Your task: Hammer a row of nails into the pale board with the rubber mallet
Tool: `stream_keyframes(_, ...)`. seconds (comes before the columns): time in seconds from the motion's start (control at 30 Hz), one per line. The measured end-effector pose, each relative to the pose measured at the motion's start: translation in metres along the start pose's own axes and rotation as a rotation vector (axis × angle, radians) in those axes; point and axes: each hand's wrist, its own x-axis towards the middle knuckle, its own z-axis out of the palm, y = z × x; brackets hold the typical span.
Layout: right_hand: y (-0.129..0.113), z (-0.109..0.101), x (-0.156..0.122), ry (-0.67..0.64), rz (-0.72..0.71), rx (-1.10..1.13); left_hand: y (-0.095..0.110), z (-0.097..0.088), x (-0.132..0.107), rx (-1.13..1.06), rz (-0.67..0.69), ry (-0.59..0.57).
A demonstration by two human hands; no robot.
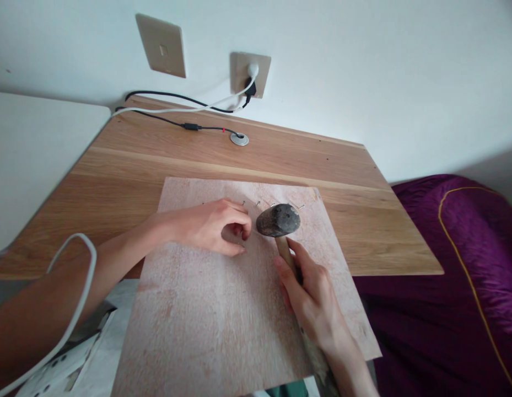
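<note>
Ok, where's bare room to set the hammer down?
Bare: near half of the plywood board, left of the right hand; the desk right of the board; the desk strip between board and cables. Crowded: the board's far edge, with nails, left hand and hammer.

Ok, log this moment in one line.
left hand: pinched, resting on board | right hand: holding hammer | nails: row behind hammer

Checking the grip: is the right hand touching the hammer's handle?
Touching: the head view shows the right hand wrapped around the hammer's handle.
</note>
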Motion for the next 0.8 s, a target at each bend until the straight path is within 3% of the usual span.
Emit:
stream_keyframes(0.37, 0.004, 0.002, 0.002, -0.006, 0.014, 0.017, -0.009, -0.004, -0.001, -0.104, -0.025, -0.038)
stream_keyframes(0.8, 0.005, 0.002, 0.001, -0.004, 0.017, 0.012, -0.009, -0.004, 0.000, -0.111, -0.037, -0.002)
